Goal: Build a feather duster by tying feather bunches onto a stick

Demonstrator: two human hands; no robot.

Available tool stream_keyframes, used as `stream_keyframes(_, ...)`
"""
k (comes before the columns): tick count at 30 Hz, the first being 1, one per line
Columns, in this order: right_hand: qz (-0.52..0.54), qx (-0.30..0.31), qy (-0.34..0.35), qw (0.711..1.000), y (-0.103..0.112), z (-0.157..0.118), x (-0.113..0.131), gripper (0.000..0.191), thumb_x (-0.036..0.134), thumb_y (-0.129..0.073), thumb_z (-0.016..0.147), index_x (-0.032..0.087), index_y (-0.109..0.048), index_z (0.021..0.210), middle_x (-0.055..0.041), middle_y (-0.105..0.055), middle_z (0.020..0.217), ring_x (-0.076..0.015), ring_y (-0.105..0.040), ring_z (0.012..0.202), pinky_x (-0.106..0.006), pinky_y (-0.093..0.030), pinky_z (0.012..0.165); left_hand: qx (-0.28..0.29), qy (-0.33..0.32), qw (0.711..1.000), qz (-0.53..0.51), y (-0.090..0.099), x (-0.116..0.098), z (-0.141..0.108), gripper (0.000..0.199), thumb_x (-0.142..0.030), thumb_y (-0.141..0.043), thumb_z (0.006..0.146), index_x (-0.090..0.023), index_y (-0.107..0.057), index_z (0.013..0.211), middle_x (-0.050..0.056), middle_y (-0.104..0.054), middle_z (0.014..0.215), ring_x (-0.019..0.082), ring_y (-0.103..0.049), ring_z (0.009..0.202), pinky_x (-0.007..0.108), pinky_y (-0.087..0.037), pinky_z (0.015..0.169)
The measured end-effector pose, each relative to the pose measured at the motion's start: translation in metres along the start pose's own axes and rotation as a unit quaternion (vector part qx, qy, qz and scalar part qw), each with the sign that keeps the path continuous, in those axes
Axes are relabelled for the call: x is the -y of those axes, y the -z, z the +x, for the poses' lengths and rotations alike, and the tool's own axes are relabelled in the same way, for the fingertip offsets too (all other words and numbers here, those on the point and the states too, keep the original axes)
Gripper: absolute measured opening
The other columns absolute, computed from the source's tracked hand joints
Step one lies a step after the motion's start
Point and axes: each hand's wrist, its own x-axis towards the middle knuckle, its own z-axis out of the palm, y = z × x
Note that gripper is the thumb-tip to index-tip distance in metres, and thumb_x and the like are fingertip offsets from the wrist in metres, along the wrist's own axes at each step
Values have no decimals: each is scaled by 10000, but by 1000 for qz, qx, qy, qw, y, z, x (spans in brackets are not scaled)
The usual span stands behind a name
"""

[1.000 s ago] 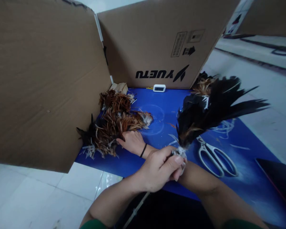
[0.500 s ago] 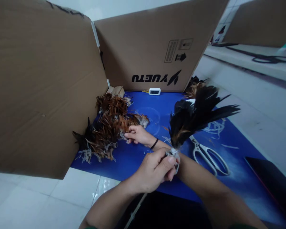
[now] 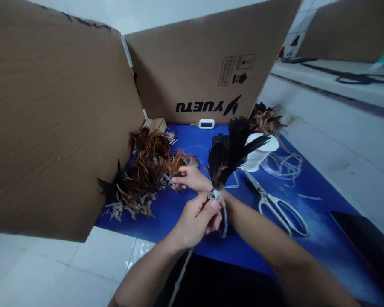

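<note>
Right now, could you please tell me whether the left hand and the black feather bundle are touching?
Touching. The head view shows the thumb and fingers of the left hand closed around the pale base of the black feather bundle.

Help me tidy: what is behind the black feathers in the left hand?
Behind the black feathers, part of a white spool shows on the blue surface. They cover part of its top; anything else hidden there cannot be seen.
</note>
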Motion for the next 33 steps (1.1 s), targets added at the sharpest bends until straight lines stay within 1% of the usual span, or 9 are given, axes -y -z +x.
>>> stream_keyframes(3,-153,-23,34,987,-10,10,2,141,269,-635,749,149,-587,806,-3,-638,656,-96,-548,522,-217,-428,516,3,-8,1000,-10,1,0,0,340,-456,-400,883,-142,-518,934,-34,-469,567,41,-351,406,160,-277,389)
stream_keyframes(6,-348,-138,110,921,-30,17,5,247,274,-613,778,181,-569,1002,-60,-659,932,-161,-619,809,-272,-459,715,5,-10,1000,-20,2,1,-3,344,-455,-406,882,-136,-520,939,-34,-466,561,40,-349,403,162,-277,389)
stream_keyframes(7,-392,-149,120,900,-39,18,7,269,301,-587,802,189,-552,1044,-73,-651,974,-182,-620,866,-290,-456,748,3,-11,1000,-20,2,1,-5,342,-454,-408,883,-136,-518,940,-34,-466,559,39,-349,402,162,-277,391)
stream_keyframes(10,-468,-87,89,875,-72,22,8,374,493,-489,836,182,-535,1040,-91,-659,869,-243,-642,846,-334,-471,728,-4,-14,1000,-15,4,0,-10,336,-453,-405,887,-139,-511,942,-35,-465,564,38,-345,410,163,-273,401)
stream_keyframes(12,-498,-80,65,861,-91,28,7,504,563,-503,791,149,-500,1078,-133,-650,896,-279,-644,841,-358,-483,704,-4,-13,1000,-8,6,-2,-13,340,-455,-397,890,-138,-506,947,-32,-466,573,39,-344,416,165,-268,405)
stream_keyframes(15,-515,-103,33,850,-101,41,5,477,369,-577,763,126,-438,1150,-177,-623,1011,-280,-648,842,-352,-490,672,-1,-14,1000,4,8,-6,-17,346,-456,-388,893,-136,-504,947,-29,-467,578,39,-347,418,168,-276,409)
stream_keyframes(18,-481,-95,-4,872,-88,51,2,402,216,-547,739,142,-457,1124,-153,-652,956,-269,-653,841,-337,-485,677,-9,-19,1000,8,11,-7,-19,347,-452,-388,893,-132,-514,938,-26,-470,578,40,-352,423,169,-284,415)
stream_keyframes(24,-346,-117,-1,931,-42,50,-5,389,294,-576,714,165,-501,1072,-89,-666,922,-199,-636,822,-266,-466,709,1,-18,1000,-2,13,-4,-18,339,-435,-384,899,-126,-519,940,-21,-473,580,44,-356,428,174,-280,411)
stream_keyframes(33,-340,-116,-59,931,-13,40,-5,342,353,-526,796,166,-474,1077,-20,-638,695,-132,-572,501,-251,-445,603,19,-20,1000,-6,11,-3,-15,341,-440,-385,898,-128,-516,942,-25,-469,571,46,-353,428,180,-287,415)
